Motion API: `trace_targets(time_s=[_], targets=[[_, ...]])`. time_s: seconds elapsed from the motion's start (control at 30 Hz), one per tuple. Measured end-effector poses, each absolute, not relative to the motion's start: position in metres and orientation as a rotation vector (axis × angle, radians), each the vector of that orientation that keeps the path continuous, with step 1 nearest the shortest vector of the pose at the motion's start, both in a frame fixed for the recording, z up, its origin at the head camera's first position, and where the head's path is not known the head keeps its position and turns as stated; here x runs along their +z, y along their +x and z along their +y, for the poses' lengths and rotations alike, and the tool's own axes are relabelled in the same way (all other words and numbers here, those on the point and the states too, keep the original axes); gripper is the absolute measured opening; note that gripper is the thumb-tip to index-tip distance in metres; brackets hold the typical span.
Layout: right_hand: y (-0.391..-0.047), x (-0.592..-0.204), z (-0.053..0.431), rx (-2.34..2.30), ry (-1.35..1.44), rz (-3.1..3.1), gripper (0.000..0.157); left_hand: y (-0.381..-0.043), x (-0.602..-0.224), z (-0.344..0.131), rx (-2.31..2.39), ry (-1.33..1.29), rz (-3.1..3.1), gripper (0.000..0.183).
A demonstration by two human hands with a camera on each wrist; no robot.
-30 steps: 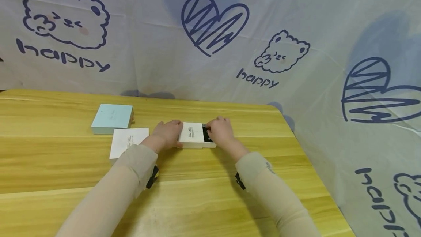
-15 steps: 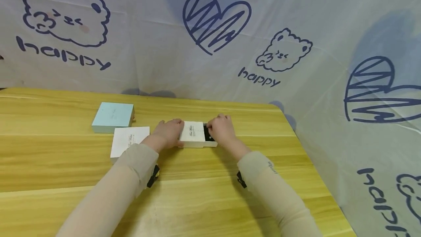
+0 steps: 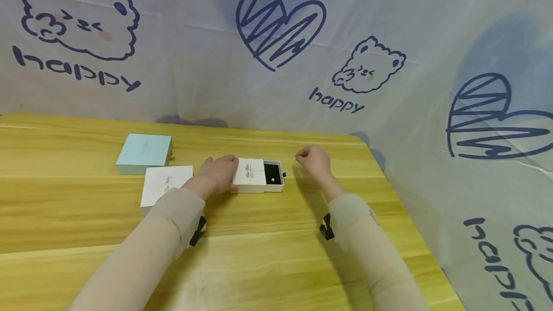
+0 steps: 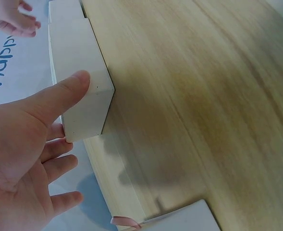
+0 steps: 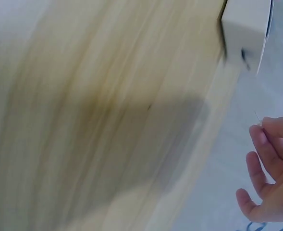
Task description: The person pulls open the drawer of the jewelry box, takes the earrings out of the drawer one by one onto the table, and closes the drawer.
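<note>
A white sliding jewellery box (image 3: 248, 172) lies on the table, its drawer (image 3: 274, 188) pulled partway out to the right. The black insert (image 3: 270, 171) inside carries one small pale bead (image 3: 273, 180). My left hand (image 3: 218, 175) holds the sleeve's left end, with the thumb (image 4: 76, 89) across its side and fingertips on the opposite face. Right of the drawer, my right hand (image 3: 316, 162) is raised over the table. Between its thumb and index finger it pinches a tiny earring (image 5: 258, 118), of which a thin pin shows; the rest is hidden by the fingertips.
Left of my left hand stand a second white box (image 3: 162, 184) and, behind it, a light blue box (image 3: 144, 151). A small dark pull tab (image 3: 284, 174) sticks out of the drawer's end. A printed cloth (image 3: 198, 85) hangs behind the wooden table (image 3: 259, 253).
My right hand has come out of the drawer and moved right and up, the earring pinched in its fingertips. The black insert is now uncovered. My left hand keeps its hold on the box.
</note>
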State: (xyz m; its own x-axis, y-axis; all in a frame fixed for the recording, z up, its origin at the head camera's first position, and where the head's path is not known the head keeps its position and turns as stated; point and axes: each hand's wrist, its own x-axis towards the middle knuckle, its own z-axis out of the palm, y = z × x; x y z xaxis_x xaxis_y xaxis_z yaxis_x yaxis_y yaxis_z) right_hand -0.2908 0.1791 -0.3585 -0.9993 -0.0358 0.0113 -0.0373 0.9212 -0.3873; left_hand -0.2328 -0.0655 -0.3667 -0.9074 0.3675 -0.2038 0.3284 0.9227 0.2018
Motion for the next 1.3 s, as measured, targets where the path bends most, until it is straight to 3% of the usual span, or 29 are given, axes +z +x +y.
trace_targets(time_s=[0.4,1.3], targets=[[-0.297,-0.372,0.204,0.668,-0.103,-3.132,0.022,-0.231,-0.366,-0.066,0.250,0.524,2.845,0.077],[-0.303,-0.382,0.212,0.482,-0.106,-3.189,0.022,-0.230,-0.363,-0.066,0.261,0.504,2.837,0.075]])
